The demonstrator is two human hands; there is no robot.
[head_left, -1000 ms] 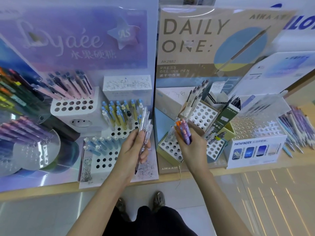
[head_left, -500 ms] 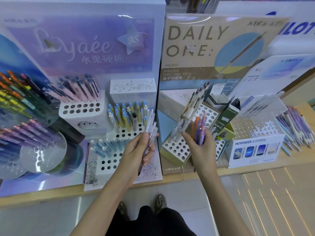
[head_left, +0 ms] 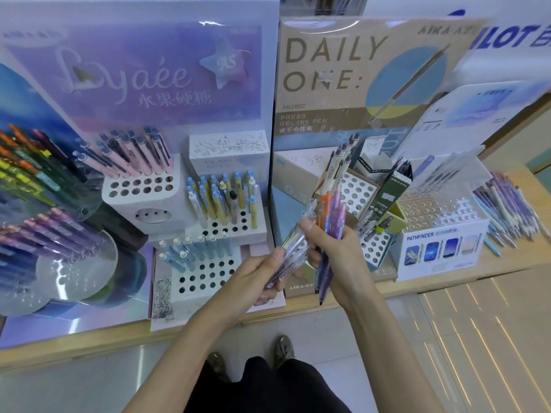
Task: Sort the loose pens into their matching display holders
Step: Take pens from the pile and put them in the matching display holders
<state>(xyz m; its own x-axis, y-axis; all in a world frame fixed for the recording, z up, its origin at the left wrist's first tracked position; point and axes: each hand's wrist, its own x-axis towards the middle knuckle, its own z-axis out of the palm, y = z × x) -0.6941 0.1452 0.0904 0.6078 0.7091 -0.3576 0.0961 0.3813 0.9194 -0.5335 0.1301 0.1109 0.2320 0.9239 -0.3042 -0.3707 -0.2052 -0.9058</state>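
My left hand grips a bundle of clear-bodied pens that slant up to the right. My right hand holds a bunch of orange, purple and blue pens, and its thumb and fingertips touch the top of the clear bundle. Both hands meet in front of the tan holder with round holes under the "DAILY ONE" board. To the left, a white holder carries light-blue pens in its back rows. Behind it another white holder has yellow-and-blue pens.
A white block holder with pink and dark pens stands at the left. Round clear racks of coloured pens fill the far left. A "PATHFINDER" box with a clear holed top sits right, beside loose pens on the wooden shelf.
My left hand has carried the clear pens rightward, away from the white holders. My right hand has come in to meet them, and its fingers now touch the clear bundle.
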